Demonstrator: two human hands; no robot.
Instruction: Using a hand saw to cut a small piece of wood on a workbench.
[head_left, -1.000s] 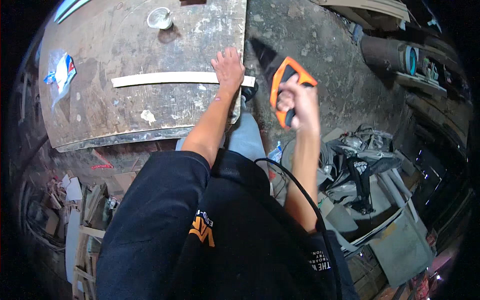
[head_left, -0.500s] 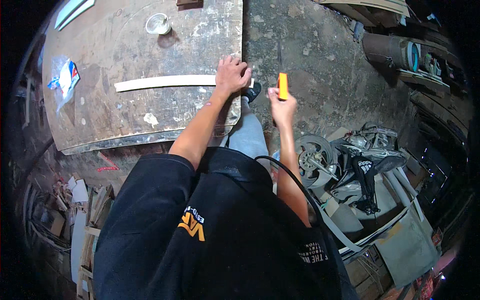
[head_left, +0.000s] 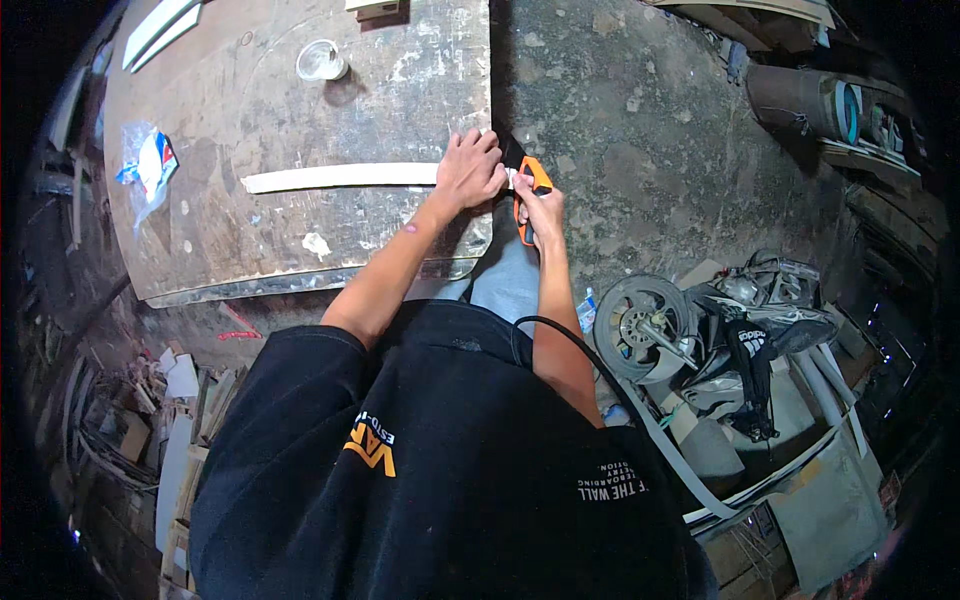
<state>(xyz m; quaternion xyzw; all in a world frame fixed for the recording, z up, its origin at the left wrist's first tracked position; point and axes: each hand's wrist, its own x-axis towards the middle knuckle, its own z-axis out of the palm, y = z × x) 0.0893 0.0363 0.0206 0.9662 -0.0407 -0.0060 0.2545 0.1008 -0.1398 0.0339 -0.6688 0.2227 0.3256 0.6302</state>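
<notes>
A long white strip (head_left: 345, 177) lies across the worn wooden table, its right end reaching the table's right edge. My left hand (head_left: 470, 172) presses down over that end, fingers bent around it and holding it against the tabletop. Just beyond the edge, my right hand (head_left: 542, 212) is closed around the orange and black handle of a handsaw (head_left: 536, 172). The saw's dark blade points away from me, close to the strip's end beside my left fingers. Whether its teeth touch the strip I cannot tell.
On the table (head_left: 250, 110) stand a clear plastic cup (head_left: 320, 62) and a plastic bag (head_left: 150, 165). More white strips (head_left: 160, 30) lie at the far left. A wheel (head_left: 640, 325) and motorcycle parts are on the floor to the right; wood scraps (head_left: 185, 380) are piled lower left.
My right hand has brought the handsaw leftward from over the floor to the strip's end at the table edge. My left hand still holds the strip.
</notes>
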